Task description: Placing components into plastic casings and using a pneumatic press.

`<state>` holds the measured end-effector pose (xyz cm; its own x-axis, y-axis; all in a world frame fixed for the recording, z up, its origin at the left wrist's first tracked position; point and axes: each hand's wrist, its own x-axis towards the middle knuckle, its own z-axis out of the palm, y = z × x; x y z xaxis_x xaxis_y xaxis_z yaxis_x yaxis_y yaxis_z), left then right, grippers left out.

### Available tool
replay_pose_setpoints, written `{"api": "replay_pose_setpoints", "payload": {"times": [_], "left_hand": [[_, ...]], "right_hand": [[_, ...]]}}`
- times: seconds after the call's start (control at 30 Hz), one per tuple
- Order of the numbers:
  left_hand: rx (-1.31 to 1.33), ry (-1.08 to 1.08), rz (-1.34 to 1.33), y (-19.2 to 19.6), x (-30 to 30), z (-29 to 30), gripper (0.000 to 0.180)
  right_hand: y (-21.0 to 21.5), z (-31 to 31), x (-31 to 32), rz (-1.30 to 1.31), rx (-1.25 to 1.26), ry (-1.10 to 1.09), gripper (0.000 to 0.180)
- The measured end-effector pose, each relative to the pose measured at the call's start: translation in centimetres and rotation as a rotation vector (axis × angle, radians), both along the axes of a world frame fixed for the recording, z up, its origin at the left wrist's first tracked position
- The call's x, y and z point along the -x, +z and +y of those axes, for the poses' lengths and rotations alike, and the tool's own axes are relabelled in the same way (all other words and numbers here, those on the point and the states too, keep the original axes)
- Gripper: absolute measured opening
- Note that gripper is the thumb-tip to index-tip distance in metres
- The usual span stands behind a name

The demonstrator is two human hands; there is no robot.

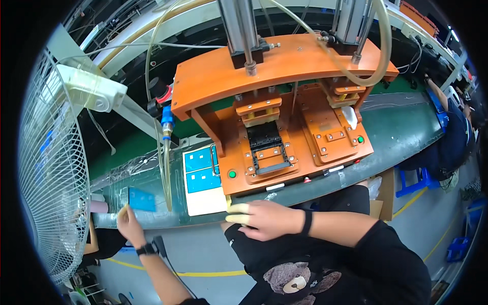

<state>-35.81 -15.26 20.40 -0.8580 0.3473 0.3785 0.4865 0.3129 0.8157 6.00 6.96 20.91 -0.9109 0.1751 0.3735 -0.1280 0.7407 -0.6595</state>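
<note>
My left hand [132,229] is at the bench's front edge, its fingertips pinched together at the lower left corner of a blue sheet [142,200]. What is between them, if anything, is too small to make out. Yellow covers show on fingertips of both hands. My right hand [269,219], fingers stretched out and holding nothing, hovers in front of an orange two-station press [290,56]. A black frame-shaped part [265,142] lies in the press's left fixture. Left of the press, blue sheets [202,170] with small pale squares rest on a cream board [206,203].
A white wire fan [53,168] stands at far left. Air hoses [166,168] hang beside a blue fitting [167,119]. Green buttons [232,174] sit on the press base. A person [447,127] sits at far right, near a blue stool [414,182].
</note>
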Motion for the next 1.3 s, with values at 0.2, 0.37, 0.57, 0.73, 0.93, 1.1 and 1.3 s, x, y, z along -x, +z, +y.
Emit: {"api": "replay_pose_setpoints", "payload": {"times": [0.2,0.37,0.57,0.73,0.93,1.1,1.3], "left_hand": [[0.046,-0.161,-0.131,2.2,-13.7,-3.6,0.032],[0.001,-0.383,-0.338,0.6,-24.0,-2.0,0.034],[-0.026,-0.572,-0.406,1.6,-28.9,2.8,0.025],[-0.047,-0.663,-0.435,2.9,-29.7,5.6,0.024],[-0.177,-0.721,-0.399,3.7,-29.6,10.4,0.024],[-0.129,-0.8,-0.384,4.2,-28.2,16.0,0.021],[0.047,-0.898,-0.195,6.5,-26.9,23.9,0.026]], "right_hand": [[7.0,4.9,-6.9,0.348,-0.382,-0.521,0.037],[6.8,7.4,-6.3,0.201,-0.453,-0.633,0.032],[7.2,9.1,-7.4,0.191,-0.521,-0.421,0.03],[11.2,6.8,-13.8,0.242,-0.487,-0.309,0.026],[11.6,4.8,-22.4,0.099,-0.367,-0.239,0.032],[10.5,4.9,-26.3,0.027,-0.355,-0.278,0.03],[10.4,4.9,-29.9,-0.014,-0.371,-0.356,0.029]]}}
